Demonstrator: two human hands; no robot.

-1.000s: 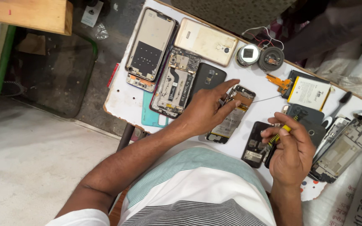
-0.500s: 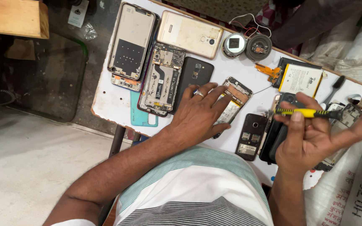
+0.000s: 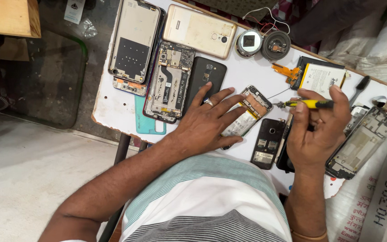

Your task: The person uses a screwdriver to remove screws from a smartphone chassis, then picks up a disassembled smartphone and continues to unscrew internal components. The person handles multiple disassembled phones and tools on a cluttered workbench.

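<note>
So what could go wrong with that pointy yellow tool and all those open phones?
The yellow screwdriver in the right hand points at the opened phone under the left hand; a slip might scratch its bare parts or jab a finger. The white table is crowded, so tiny pieces could get lost. The phone frame near the edge could slide off.

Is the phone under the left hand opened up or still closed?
Opened: the phone under the left hand shows bare circuitry, no back cover. The right hand holds a screwdriver.
</note>
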